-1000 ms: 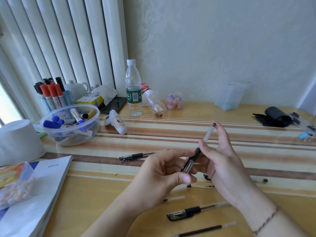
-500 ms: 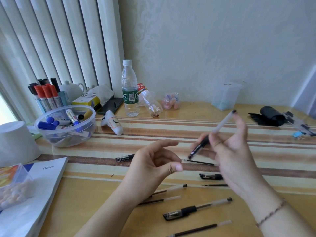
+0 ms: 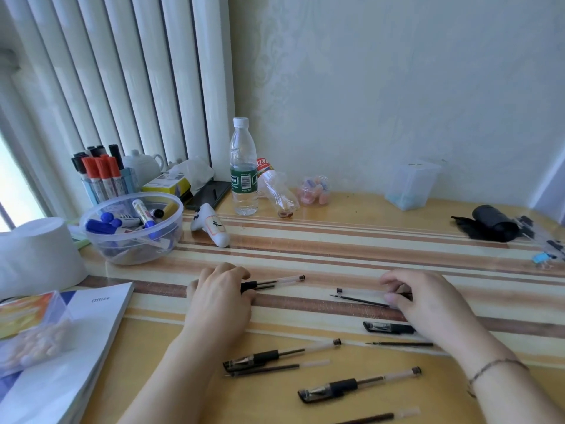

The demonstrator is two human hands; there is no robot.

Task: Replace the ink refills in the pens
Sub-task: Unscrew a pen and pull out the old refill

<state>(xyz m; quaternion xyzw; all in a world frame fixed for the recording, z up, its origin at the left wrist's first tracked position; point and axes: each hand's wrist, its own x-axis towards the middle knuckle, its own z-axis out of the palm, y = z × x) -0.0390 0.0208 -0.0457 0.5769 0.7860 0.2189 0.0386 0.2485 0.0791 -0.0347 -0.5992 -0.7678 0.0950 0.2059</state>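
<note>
A black gel pen [image 3: 275, 282] with a clear barrel lies on the striped table [image 3: 336, 255]. My left hand [image 3: 220, 289] rests over its grip end, fingers curled on it. My right hand [image 3: 428, 301] lies palm down at the right, fingertips closed on the grip end of a second pen [image 3: 360, 291] lying flat. A thin black refill [image 3: 360, 299] lies just below that pen. Nearer to me are two more pens [image 3: 281, 353] [image 3: 357, 385], a loose black cap [image 3: 388, 328] and loose refills [image 3: 266, 368] [image 3: 400, 343] [image 3: 376, 417].
A clear bowl of markers [image 3: 131, 228] and a white roll [image 3: 36, 261] stand at the left, with a book [image 3: 76, 347] and a plastic box [image 3: 30, 325] in front. A water bottle [image 3: 243, 172], a clear container [image 3: 409, 185] and a black roll [image 3: 489, 223] line the back.
My right hand has come down from mid-air and laid its pen flat on the table. My left hand has moved left and down onto the pen that lay there.
</note>
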